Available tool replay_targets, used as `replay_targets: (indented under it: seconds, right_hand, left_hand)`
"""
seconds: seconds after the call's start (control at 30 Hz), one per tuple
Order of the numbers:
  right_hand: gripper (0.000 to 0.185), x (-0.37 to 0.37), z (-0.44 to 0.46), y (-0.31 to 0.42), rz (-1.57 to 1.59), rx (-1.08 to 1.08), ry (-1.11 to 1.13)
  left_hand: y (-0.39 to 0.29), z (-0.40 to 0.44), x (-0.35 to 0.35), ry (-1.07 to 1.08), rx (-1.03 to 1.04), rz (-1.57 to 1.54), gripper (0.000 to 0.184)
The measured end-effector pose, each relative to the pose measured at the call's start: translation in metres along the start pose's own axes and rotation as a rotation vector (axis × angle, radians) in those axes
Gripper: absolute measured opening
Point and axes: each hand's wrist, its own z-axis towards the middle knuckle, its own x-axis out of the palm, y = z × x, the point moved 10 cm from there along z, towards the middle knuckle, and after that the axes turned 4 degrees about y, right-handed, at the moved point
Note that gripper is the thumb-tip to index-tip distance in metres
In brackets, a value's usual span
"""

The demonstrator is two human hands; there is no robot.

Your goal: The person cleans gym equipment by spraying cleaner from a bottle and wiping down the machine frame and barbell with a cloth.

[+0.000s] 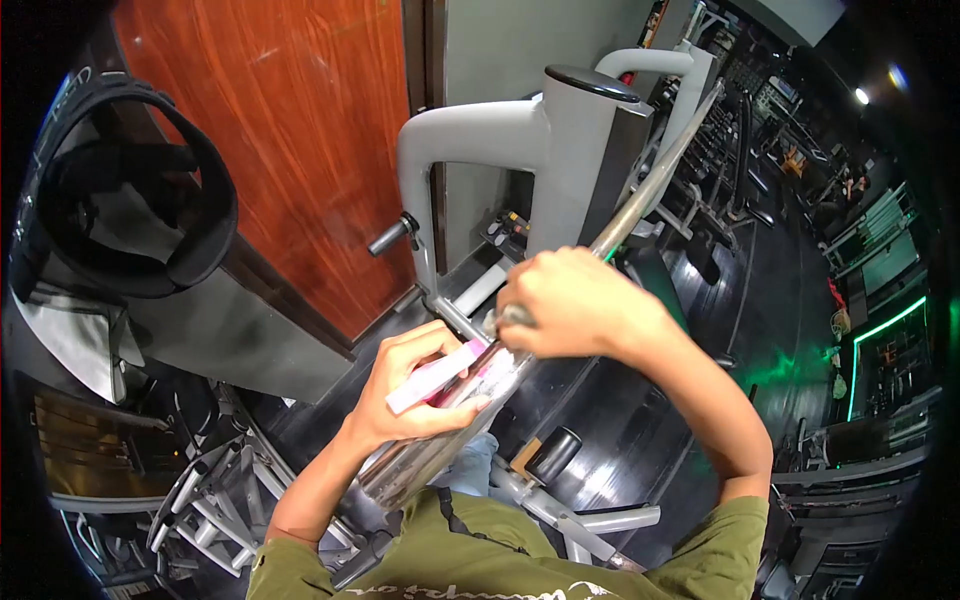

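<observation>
A long metal bar [640, 203] runs from low in front of my body up to the upper right. My left hand [408, 392] is closed round a white and pink block [436, 377] and rests against the bar's near end. Farther up the bar, my right hand [572, 305] is closed, with a small greyish wad [516, 316] showing at its fingers. The wad touches or nearly touches the bar; its exact shape is hard to make out. Pinkish marks show on the shiny bar between my two hands.
A grey machine frame [480, 135] stands just ahead, with a black-ended handle [392, 235]. A reddish wooden door [270, 120] is behind it. On the left hangs a black padded ring [212, 200]. Gym machines line the right side. Another black roller [553, 455] sits low near my body.
</observation>
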Motion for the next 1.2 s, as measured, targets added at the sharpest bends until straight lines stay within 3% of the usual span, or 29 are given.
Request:
replay_targets:
  seconds: [0.13,0.27,0.33,0.57,0.67,0.83,1.07,1.2]
  right_hand:
    - [0.025,-0.006,-0.019,0.002,0.086,-0.055,-0.119]
    - [0.022,-0.019,-0.043,-0.036,-0.187,0.215,-0.356]
    - [0.021,-0.013,-0.054,-0.033,-0.156,0.302,-0.421]
    - [0.027,0.022,-0.087,0.008,0.140,0.099,-0.744]
    - [0.026,0.025,-0.105,-0.038,0.110,0.375,-0.953]
    - [0.022,0.055,-0.115,-0.025,0.424,0.500,-1.235]
    - [0.024,0.106,-0.122,-0.012,0.719,0.395,-1.196]
    - [0.028,0.134,-0.149,-0.047,1.011,0.557,-1.234]
  left_hand:
    - [-0.002,0.001,0.001,0.019,-0.005,0.022,0.035]
    - [0.000,0.000,0.001,0.000,0.027,0.005,0.036]
    - [-0.002,0.001,0.001,-0.002,0.032,0.001,0.036]
    - [-0.003,0.002,0.001,0.015,0.017,0.004,0.034]
    - [-0.001,0.002,0.002,0.009,0.019,0.015,0.033]
    - [0.004,-0.001,0.001,-0.003,0.038,-0.009,0.033]
    - [-0.001,0.002,0.000,0.003,0.030,0.018,0.028]
    - [-0.015,0.011,-0.004,-0.010,0.021,0.143,0.018]
